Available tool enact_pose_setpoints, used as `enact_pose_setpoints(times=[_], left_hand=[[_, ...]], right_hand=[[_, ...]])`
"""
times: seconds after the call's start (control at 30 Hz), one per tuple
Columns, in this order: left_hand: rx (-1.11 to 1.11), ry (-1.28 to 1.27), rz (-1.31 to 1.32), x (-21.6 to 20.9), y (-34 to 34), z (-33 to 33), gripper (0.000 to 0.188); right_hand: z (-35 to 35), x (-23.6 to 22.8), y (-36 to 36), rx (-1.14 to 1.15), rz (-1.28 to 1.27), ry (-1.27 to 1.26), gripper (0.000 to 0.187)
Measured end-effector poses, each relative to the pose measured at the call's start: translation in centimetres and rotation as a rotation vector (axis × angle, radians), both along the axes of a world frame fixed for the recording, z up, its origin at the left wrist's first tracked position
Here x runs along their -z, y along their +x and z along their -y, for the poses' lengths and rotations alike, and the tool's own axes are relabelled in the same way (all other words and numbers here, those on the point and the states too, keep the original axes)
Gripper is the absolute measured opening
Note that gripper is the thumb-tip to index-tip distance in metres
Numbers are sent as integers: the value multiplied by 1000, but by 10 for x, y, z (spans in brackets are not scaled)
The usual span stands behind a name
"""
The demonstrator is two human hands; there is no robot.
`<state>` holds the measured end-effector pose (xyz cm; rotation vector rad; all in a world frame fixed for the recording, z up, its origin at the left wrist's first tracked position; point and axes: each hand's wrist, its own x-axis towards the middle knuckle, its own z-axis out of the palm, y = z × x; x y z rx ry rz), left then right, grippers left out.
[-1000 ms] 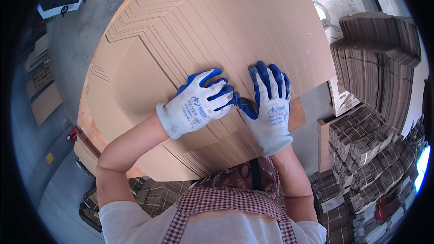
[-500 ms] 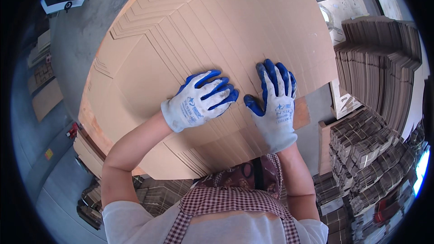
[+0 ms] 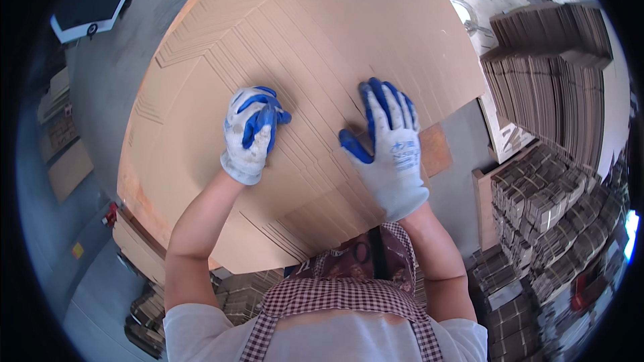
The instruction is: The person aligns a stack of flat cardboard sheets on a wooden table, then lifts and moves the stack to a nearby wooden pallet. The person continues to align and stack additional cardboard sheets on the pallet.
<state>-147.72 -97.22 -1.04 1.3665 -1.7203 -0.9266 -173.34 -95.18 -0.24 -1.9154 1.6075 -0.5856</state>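
Layered flat sheets of brown cardboard (image 3: 322,40) spread in a staggered, fanned stack over the table in front of me. My left hand (image 3: 249,135), in a white and blue work glove, is curled over the left middle of the stack with its fingers bent in. I see nothing in it. My right hand (image 3: 392,151), gloved the same way, lies flat on the right part of the sheets, fingers stretched forward and thumb apart. Long parallel edges and creases of the sheets run between and beneath both hands.
An orange-brown table edge (image 3: 137,191) shows along the left. To the right stand a tall stack of folded cardboard (image 3: 547,84) and strapped cardboard bundles (image 3: 537,194). A white-framed dark panel (image 3: 94,0) sits at the far left. My checked apron (image 3: 335,302) is close to the near edge.
My left hand has moved left and gone from spread fingers to curled ones. My right hand stays flat, a little further left in view. The whole view has shifted slightly.
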Motion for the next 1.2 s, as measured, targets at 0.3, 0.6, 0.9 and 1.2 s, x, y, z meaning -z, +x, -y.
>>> enact_pose_setpoints(times=[0.3, 0.6, 0.9, 1.2], left_hand=[[443, -8, 228, -34, 11, 14, 31], [637, -165, 400, -34, -4, 17, 42], [757, -241, 655, -34, -34, 17, 29], [783, -308, 711, -24, -29, 15, 27]], right_hand=[[-9, 5, 29, 23, -70, 93, 82], [-7, 2, 31, -5, -88, 84, 76], [-6, 4, 29, 0, -113, 62, 74], [-7, 6, 29, -4, -137, 59, 79]])
